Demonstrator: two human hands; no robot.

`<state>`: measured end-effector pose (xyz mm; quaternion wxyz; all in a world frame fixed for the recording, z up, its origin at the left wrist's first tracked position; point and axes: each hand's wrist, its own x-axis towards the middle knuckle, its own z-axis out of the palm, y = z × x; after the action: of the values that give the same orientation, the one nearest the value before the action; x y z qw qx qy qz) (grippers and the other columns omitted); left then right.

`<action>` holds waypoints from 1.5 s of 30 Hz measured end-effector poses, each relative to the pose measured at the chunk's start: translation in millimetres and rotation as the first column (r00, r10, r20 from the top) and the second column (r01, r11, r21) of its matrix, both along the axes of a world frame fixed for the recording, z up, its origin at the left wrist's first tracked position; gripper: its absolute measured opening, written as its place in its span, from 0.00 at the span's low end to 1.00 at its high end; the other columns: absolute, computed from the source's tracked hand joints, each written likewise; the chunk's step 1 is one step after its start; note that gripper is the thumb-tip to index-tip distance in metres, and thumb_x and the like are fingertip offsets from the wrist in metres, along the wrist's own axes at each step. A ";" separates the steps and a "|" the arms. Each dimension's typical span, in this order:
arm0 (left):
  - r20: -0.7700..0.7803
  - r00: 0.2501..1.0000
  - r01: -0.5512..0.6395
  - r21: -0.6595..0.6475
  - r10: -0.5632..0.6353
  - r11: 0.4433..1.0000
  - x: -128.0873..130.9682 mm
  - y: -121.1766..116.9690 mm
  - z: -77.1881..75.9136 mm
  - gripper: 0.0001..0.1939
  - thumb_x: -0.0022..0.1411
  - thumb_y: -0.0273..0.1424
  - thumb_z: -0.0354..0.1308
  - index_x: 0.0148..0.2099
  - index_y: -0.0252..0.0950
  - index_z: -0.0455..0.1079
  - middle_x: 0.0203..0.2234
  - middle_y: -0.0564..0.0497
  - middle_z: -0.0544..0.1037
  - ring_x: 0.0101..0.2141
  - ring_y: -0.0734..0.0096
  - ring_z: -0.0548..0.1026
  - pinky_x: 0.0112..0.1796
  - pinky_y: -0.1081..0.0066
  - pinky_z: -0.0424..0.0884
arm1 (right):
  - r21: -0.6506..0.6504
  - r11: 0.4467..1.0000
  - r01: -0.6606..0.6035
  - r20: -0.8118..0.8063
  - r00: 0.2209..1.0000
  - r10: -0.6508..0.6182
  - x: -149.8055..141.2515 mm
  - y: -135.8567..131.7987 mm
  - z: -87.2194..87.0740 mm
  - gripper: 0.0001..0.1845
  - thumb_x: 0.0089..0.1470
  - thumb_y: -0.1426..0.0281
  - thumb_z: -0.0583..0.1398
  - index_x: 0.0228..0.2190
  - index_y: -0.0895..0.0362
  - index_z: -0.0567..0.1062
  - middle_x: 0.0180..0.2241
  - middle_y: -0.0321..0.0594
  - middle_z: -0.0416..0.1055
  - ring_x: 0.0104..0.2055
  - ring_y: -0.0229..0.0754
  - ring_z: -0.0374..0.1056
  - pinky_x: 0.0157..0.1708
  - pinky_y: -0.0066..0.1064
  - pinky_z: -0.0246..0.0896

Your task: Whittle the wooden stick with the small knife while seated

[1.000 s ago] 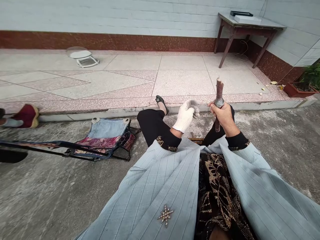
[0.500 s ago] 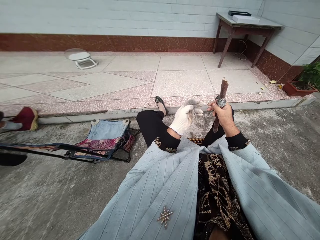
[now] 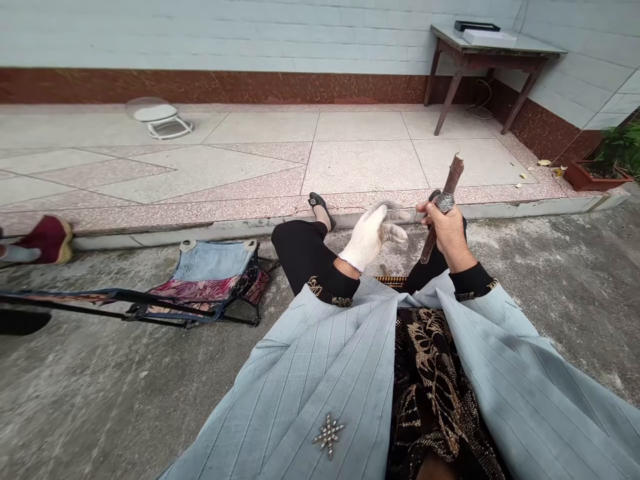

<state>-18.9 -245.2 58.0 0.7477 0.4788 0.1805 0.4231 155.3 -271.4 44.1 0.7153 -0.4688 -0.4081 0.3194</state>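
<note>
I sit on concrete ground with my legs stretched out, wearing a pale blue striped coat. My right hand (image 3: pixel 450 230), bare, is closed around a reddish-brown stick (image 3: pixel 453 175) held nearly upright and tilted right. A shiny metallic wad (image 3: pixel 445 201) is pressed against the stick at my thumb. Just left of the stick, my left hand (image 3: pixel 370 237) wears a white glove. Its grey-tipped fingers are spread and slightly blurred, with nothing clearly in them.
A folding fabric stool (image 3: pixel 210 277) lies on the ground to my left. A raised tiled terrace (image 3: pixel 250 160) runs ahead, with a white round stand (image 3: pixel 160 115) and a wooden table (image 3: pixel 493 53) on it. A planter (image 3: pixel 597 177) sits far right. Someone's red shoe (image 3: pixel 47 237) shows far left.
My left hand has opened from a loose fist to spread fingers. The stick in my right hand has tilted further to the right and moved slightly up.
</note>
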 end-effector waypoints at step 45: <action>-0.052 0.885 0.464 0.007 -0.463 0.886 5.9 28.3 -22.9 0.17 0.55 0.41 0.62 0.35 0.29 0.78 0.23 0.45 0.76 0.26 0.69 0.75 0.30 0.68 0.70 | 0.161 0.968 -0.194 0.266 0.953 0.147 -10.2 -12.5 2.4 0.08 0.51 0.67 0.65 0.31 0.54 0.70 0.31 0.38 0.75 0.35 0.41 0.72 0.40 0.36 0.67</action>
<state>-12.9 -216.9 35.1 0.8180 0.5252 0.0753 0.2225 145.1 -283.9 46.5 0.6677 -0.3998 -0.5628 0.2785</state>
